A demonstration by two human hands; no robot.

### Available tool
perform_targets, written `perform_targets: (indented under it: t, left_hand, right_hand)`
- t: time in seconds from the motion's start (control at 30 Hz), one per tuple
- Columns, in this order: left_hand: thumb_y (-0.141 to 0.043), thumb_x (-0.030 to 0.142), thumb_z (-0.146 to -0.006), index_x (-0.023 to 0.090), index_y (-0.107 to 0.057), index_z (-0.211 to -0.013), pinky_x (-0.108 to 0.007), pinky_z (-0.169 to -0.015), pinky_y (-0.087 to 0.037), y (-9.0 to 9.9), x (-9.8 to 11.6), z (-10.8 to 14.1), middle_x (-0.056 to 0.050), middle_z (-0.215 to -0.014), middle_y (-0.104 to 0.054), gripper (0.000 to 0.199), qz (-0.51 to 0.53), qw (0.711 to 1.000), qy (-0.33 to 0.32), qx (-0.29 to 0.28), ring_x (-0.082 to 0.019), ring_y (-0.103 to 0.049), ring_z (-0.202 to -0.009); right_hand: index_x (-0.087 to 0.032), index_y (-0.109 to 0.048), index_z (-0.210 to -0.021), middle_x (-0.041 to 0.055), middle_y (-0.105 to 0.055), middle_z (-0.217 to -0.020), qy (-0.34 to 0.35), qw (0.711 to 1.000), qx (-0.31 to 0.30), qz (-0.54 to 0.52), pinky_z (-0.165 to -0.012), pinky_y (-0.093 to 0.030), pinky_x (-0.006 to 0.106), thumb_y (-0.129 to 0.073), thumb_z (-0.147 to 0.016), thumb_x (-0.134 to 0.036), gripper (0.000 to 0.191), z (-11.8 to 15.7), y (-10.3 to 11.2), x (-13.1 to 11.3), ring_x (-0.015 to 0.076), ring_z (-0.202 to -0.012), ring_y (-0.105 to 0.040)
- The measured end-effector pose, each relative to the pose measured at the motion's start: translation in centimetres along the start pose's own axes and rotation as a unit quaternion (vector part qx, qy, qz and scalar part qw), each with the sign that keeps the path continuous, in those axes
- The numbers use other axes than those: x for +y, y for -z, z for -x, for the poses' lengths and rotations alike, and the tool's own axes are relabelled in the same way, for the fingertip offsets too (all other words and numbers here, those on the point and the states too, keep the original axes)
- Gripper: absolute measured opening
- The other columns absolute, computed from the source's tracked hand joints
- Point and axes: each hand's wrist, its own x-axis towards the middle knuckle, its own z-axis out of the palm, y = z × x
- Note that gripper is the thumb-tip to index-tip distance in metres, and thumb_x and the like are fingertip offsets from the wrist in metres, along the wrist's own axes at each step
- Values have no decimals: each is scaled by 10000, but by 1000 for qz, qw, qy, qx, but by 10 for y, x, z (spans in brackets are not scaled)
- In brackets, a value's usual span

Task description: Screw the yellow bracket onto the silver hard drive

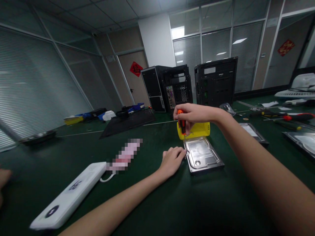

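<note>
My right hand (189,117) is wrapped round the orange and black handle of a screwdriver (182,126), held upright with its shaft pointing down. The tip meets the left edge of a silver hard drive (203,154), which lies flat on the dark green table. My left hand (172,160) rests low beside that drive, thumb and finger closed against its left edge near the screwdriver tip. Right behind the drive sits a yellow tray (200,130), partly hidden by my right hand; small bits in it are too small to name.
Black computer cases (216,82) stand at the back. More drives (253,132) and hand tools (299,117) lie on the right. A white oblong device (71,193) is at front left, with a black mat (129,122) farther back. Part of another person's hand (4,177) shows at the left edge.
</note>
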Motion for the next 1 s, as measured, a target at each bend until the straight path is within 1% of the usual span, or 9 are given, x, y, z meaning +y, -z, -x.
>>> perform_targets:
  t: [0.13,0.3,0.5,0.6,0.77,0.9,1.0]
  left_hand:
    - [-215,444,-880,237,-550,-783,-316,-716,-302,-1,-1,-1,10,-845,-584,405,-4,1000,-3,1,-190,-484,-876]
    - [-201,452,-880,232,-547,-777,-315,-718,-303,0,0,0,8,-847,-583,423,4,1000,-7,-2,-187,-478,-877]
    - [-214,437,-880,241,-562,-808,-316,-733,-305,1,2,0,10,-850,-585,406,4,1000,3,-6,-187,-477,-878]
    - [-218,433,-881,246,-566,-828,-322,-739,-305,0,1,0,7,-870,-589,398,4,1000,6,-7,-190,-479,-886]
    - [-197,433,-887,239,-558,-789,-320,-736,-303,-1,0,0,10,-854,-589,421,-6,1000,-4,-1,-191,-481,-887]
    - [-184,436,-889,230,-545,-752,-315,-732,-303,-1,0,0,11,-826,-582,438,-9,1000,-8,-1,-188,-481,-880]
    - [-189,438,-888,231,-541,-760,-317,-727,-300,-1,0,0,12,-826,-577,428,-4,1000,-9,1,-187,-479,-878]
  right_hand:
    - [-163,-417,-921,66,-608,-792,4,1000,2,4,-552,-537,263,-388,-842,-281,145,1,0,-1,112,-552,-617]
    - [-166,-411,-923,67,-600,-797,9,1000,-8,-4,-506,-531,258,-384,-844,-303,160,1,-2,-1,125,-549,-622]
    - [-167,-397,-895,32,-574,-753,44,999,-13,-14,-481,-523,241,-434,-826,-324,175,-3,-5,1,113,-522,-617]
    - [-168,-396,-870,20,-571,-728,48,999,-13,-11,-465,-514,221,-463,-810,-314,172,-6,-5,2,109,-517,-615]
    - [-177,-390,-873,32,-602,-745,45,999,10,-3,-450,-499,207,-483,-790,-321,190,-9,-6,9,105,-502,-606]
    - [-184,-441,-873,27,-603,-762,81,990,85,74,-434,-480,200,-514,-760,-366,226,-11,-5,15,85,-462,-577]
    - [-175,-458,-833,23,-591,-708,78,989,86,97,-427,-476,206,-520,-740,-436,283,-10,-5,16,100,-473,-579]
